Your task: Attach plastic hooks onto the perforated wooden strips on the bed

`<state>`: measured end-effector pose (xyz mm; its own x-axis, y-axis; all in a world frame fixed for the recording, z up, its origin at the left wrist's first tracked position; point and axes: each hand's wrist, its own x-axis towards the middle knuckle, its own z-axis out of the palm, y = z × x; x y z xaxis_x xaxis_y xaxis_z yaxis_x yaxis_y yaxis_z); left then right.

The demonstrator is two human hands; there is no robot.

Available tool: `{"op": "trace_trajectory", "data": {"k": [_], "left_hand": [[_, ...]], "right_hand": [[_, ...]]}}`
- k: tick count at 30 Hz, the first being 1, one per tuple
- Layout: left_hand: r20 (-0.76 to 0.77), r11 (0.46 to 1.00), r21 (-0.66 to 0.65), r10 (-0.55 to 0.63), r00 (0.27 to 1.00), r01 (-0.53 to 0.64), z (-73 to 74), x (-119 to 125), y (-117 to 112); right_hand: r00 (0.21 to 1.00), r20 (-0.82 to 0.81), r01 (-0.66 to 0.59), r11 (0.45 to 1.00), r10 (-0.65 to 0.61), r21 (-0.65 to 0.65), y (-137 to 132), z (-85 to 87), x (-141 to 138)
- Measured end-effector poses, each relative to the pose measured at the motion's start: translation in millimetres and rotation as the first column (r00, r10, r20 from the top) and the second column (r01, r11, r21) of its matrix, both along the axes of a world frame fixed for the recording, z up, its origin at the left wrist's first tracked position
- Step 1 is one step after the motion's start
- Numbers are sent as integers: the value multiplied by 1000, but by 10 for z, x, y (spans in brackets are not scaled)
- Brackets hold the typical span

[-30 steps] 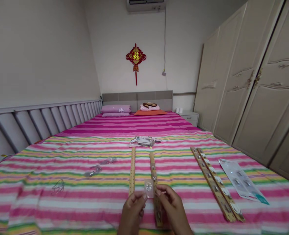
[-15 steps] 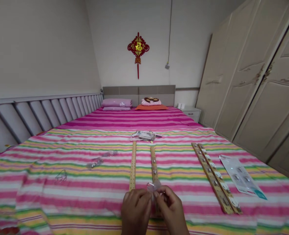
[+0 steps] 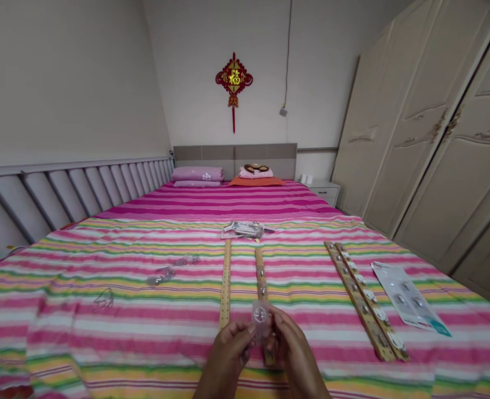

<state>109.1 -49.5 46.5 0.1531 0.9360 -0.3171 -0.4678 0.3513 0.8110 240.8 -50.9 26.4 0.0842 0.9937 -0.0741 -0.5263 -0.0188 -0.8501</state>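
Note:
A small clear adhesive hook [image 3: 260,316], a see-through square with a round patterned middle, is held up in front of me. My left hand [image 3: 229,350] pinches its lower left corner between thumb and finger. Along its right edge, the fingers of my right hand [image 3: 291,342] are closed on it. Below and beyond my hands lies a narrow wooden strip [image 3: 259,257] carrying clear hooks in a row; the hands partly cover its near end. A second strip, full of small holes [image 3: 225,282], lies parallel on the left.
Two more wooden strips [image 3: 352,285] with hooks and white round pieces lie right, beside a clear package [image 3: 411,299]. Loose clear pieces [image 3: 161,276] and thin wire pieces [image 3: 104,299] are left. A plastic bag [image 3: 247,229] lies beyond, on the striped bedspread [image 3: 145,338].
The clear hook has been turned so its flat square face shows upright. My hands have drawn slightly apart, the left now pinching its lower corner.

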Motion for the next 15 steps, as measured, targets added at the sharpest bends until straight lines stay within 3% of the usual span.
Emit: {"op": "trace_trajectory", "data": {"k": [4,9,15], "left_hand": [[26,997,-73,-24,999,26,2,20,-42],[-30,991,-118,-61,998,58,-15,34,-56],[-209,981,1,-192,959,196,8,-81,43]], "right_hand": [[998,-67,-20,1000,19,-3,-14,-55,-11],[997,-77,-11,1000,12,11,-16,26,59],[991,-106,-79,997,79,6,17,53,178]]}}
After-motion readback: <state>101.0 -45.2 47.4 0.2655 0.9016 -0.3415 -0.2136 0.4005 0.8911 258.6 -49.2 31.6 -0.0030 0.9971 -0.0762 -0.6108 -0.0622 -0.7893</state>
